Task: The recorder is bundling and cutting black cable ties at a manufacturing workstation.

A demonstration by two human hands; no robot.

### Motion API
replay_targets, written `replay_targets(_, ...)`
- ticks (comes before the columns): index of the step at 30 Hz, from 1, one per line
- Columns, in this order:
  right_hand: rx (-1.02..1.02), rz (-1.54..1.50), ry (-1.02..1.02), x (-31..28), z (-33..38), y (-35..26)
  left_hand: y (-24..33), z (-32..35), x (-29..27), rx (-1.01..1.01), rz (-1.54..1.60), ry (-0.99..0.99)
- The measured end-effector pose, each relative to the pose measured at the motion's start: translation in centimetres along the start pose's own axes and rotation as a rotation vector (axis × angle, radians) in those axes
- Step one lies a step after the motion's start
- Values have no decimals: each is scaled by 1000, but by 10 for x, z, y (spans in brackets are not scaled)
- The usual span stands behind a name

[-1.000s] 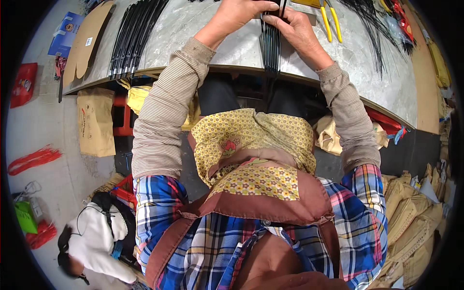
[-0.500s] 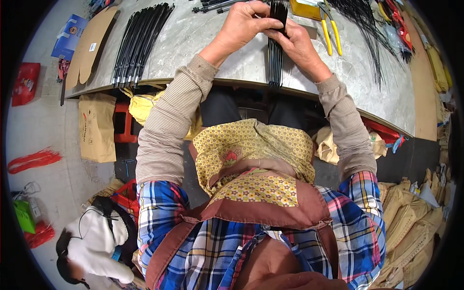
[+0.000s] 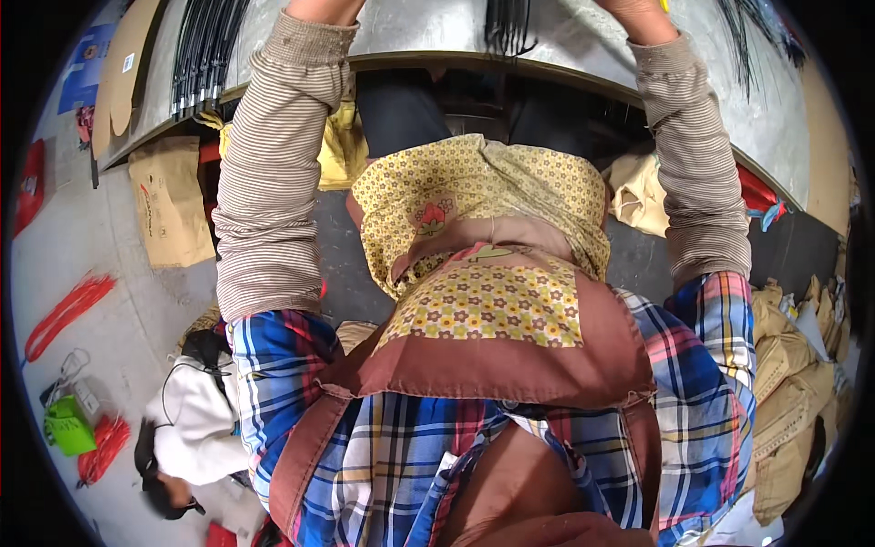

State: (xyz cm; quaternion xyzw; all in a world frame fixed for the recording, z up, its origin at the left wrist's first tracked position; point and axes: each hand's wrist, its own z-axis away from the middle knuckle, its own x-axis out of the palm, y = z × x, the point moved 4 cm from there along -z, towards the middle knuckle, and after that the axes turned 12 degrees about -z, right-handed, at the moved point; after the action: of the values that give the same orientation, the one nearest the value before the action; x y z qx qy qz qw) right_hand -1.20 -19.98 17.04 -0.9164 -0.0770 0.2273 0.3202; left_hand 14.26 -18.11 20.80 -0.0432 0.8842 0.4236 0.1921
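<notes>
Both my arms reach over the grey table, and the upper edge of the picture cuts off my fingers. Of my left hand (image 3: 326, 9) only the wrist end shows. My right hand (image 3: 641, 16) shows its wrist and a little of its back. Between them, apart from the visible parts of both hands, a bundle of thin black strips (image 3: 508, 29) lies with its ends near the table's front edge; its upper part is out of frame. Whether either hand holds anything is hidden.
More black strips (image 3: 208, 55) lie in a row at the table's left, beside a cardboard piece (image 3: 123, 73). Thin black strands (image 3: 743, 41) spread at the right. A brown paper bag (image 3: 171, 205) stands below. A person in white (image 3: 196, 419) is at lower left.
My hands have parted from the black bundle they held together and moved outward, left and right. The view has shifted, so the table sits higher and my fingers are out of frame.
</notes>
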Motion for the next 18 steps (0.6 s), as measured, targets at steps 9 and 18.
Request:
replay_targets(9,403,-221,-65,26,36,38,-49,39,17,-244,90,-75)
replay_targets(18,422,-328,-51,27,32,40,-35,14,22,-252,300,-81)
